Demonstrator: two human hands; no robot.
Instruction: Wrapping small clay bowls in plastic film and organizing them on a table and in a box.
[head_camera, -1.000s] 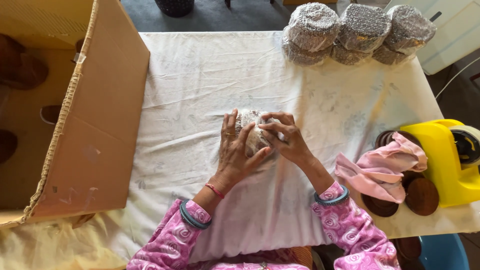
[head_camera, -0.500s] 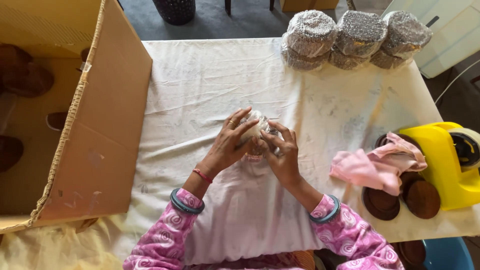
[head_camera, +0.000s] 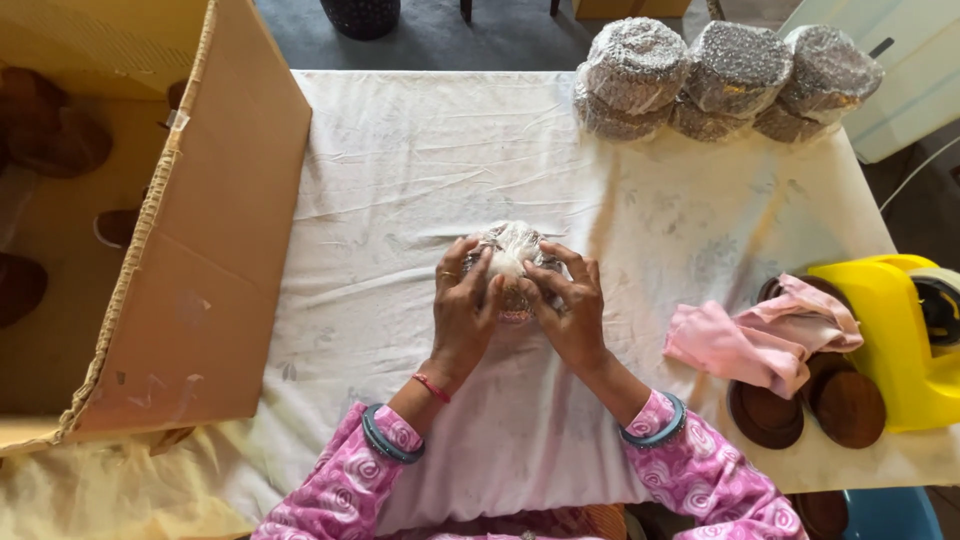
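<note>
Across a table draped in a creased white cloth (head_camera: 400, 180), seen from above, a person in pink floral sleeves works at the middle. On the left, a large open cardboard box (head_camera: 190, 260) lies on its side, with dark brown round pieces (head_camera: 55, 140) inside it. At the far edge sit three bundles wrapped in bubble wrap (head_camera: 730, 75). On the right, a yellow tape dispenser (head_camera: 900, 330) stands beside a crumpled pink cloth (head_camera: 765, 335), which lies over several brown discs (head_camera: 850, 405).

At the centre, both hands close around a small round item in clear wrap (head_camera: 512, 250), resting on the cloth. Compared with a second ago, the hands have drawn closer together and now sit nearly side by side on top of it. The left hand (head_camera: 462, 315) curls its fingers over the left side, fingertips pressing on the wrap. The right hand (head_camera: 572, 318) has its fingers slightly spread, their tips pinching the gathered wrap at the top. Whether the wrap is fully closed cannot be made out, since the fingers cover much of it. This suggests the wrapping of this piece is in its folding-down stage.
</note>
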